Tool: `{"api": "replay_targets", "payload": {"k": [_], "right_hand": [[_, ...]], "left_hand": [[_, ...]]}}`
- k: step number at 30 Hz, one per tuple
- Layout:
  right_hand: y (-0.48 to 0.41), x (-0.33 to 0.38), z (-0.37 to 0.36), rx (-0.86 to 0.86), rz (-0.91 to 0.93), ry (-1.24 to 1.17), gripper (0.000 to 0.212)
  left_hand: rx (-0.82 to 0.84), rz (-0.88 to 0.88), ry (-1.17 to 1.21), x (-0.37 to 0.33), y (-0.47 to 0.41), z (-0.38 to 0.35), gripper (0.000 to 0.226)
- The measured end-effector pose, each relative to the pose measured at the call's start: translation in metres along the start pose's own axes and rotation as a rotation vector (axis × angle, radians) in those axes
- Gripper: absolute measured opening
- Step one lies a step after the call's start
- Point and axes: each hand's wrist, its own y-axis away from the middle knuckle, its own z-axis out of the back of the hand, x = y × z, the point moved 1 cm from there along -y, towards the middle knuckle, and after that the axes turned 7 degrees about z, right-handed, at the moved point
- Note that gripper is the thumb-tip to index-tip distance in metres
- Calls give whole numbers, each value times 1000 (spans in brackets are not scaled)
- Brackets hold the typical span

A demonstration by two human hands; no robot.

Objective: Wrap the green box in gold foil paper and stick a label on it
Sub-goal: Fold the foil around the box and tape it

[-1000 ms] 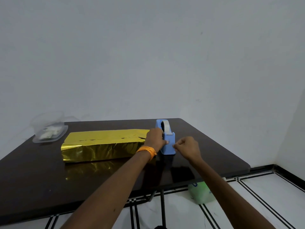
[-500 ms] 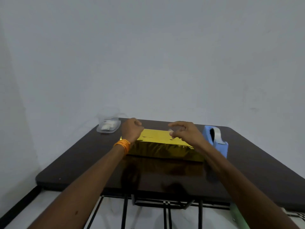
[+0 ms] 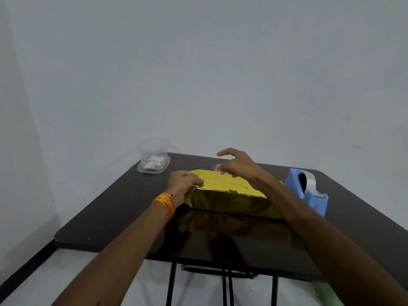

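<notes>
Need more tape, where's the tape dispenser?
In the head view, the blue tape dispenser stands on the table at right, beside the gold-wrapped box.

Gold-foil-wrapped box (image 3: 229, 202) lies flat on the table (image 3: 123, 217), seam facing up.

We see the gold foil (image 3: 231, 202) as a metallic, mirror-shiny sheet, creased and wrinkled on its near side. The strip of tape (image 3: 215, 166) above it is clear. The dark tabletop (image 3: 132, 217) is smooth and glossy enough to reflect the foil; its legs (image 3: 171, 283) look like black metal. At right the tape dispenser (image 3: 313, 202) is matt blue plastic. At far left the container (image 3: 163, 149) is clear plastic. The wristband (image 3: 165, 200) looks like orange thread.
</notes>
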Motion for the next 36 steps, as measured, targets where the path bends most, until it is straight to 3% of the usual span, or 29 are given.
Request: {"api": "replay_targets", "payload": {"k": [11,19,29,36], "right_hand": [[-22,-1,-17,268,-47,189,55],[-36,5,-25,362,-30,309,63],[-50,-3,-36,411,-45,494,77],[-52,-7,-26,339,-94,649,82]], "left_hand": [[38,68,73,3,-1,-1,21],[43,75,74,2,0,-1,21],[18,70,66,5,-5,-1,16],[19,60,26,6,-8,-1,15]]}}
